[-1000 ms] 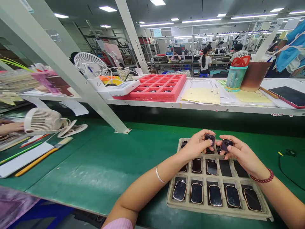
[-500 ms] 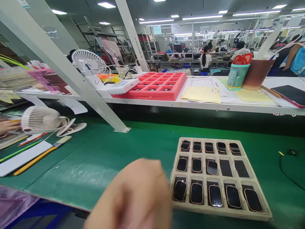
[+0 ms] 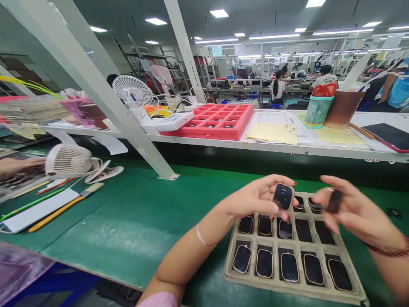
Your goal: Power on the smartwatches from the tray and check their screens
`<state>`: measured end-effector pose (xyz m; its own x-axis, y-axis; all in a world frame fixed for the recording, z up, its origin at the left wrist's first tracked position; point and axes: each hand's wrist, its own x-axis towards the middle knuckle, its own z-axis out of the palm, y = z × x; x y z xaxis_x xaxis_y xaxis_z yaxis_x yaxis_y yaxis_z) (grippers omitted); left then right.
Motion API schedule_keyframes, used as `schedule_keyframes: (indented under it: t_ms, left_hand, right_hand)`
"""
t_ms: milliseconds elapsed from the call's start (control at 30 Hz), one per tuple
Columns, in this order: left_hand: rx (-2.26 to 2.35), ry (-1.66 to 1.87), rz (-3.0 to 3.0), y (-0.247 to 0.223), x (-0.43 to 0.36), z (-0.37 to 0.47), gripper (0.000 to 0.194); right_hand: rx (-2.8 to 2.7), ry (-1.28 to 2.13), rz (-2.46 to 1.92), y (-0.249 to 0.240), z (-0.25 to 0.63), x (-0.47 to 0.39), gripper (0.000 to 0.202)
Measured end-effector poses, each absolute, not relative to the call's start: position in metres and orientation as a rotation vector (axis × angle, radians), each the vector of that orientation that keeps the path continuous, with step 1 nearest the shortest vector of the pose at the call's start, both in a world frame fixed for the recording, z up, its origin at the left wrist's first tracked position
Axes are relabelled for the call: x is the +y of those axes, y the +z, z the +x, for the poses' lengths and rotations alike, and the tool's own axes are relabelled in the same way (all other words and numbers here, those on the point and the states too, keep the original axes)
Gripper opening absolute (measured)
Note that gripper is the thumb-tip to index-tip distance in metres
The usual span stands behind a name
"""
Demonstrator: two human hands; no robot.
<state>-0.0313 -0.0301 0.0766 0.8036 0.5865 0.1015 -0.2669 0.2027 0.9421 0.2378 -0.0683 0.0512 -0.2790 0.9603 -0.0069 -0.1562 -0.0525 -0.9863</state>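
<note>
My left hand is closed on a watch with a dark, lit screen and a gold rim, above the back of the tray. To its right, my right hand grips a small dark piece, blurred by motion, above the tray's back right corner. Below both hands lies a beige tray on the green table, with rows of gold-rimmed watches in its pockets. Two pockets of the middle row, at the right, show only black lining. My hands hide part of the back row.
A white shelf spans the back, bearing a red foam tray, papers, cups and a phone. A slanted post meets the table. At left are a fan, a brush and another person's hand.
One blurred hand was low in front of the tray; now both hands are over its back part, the left with a watch, the right with a dark piece. The view has shifted slightly.
</note>
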Motion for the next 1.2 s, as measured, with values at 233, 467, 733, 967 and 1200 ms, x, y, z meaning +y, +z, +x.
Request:
schedule_keyframes:
  t_ms: [233, 467, 733, 967, 1200]
  left_hand:
    - [0.792, 0.635, 1.441, 0.002, 0.015, 0.017, 0.025]
    - [0.756, 0.693, 1.403, -0.010, 0.018, 0.014, 0.033]
    - [0.800, 0.760, 1.418, -0.013, 0.018, 0.015, 0.036]
    - [0.753, 0.758, 1.408, -0.012, 0.017, 0.014, 0.041]
    - [0.699, 0.785, 1.229, -0.010, 0.021, 0.011, 0.053]
  right_hand:
    - [-1.341, 1.378, -1.116, -0.007, 0.209, -0.019, 0.029]
    - [-1.480, 1.291, -1.121, -0.007, 0.211, -0.025, 0.035]
    - [-1.565, 1.281, -1.120, -0.012, 0.211, -0.025, 0.039]
    - [-1.572, 1.288, -1.112, -0.012, 0.211, -0.026, 0.040]
    - [-1.395, 1.352, -1.078, -0.022, 0.218, -0.018, 0.057]
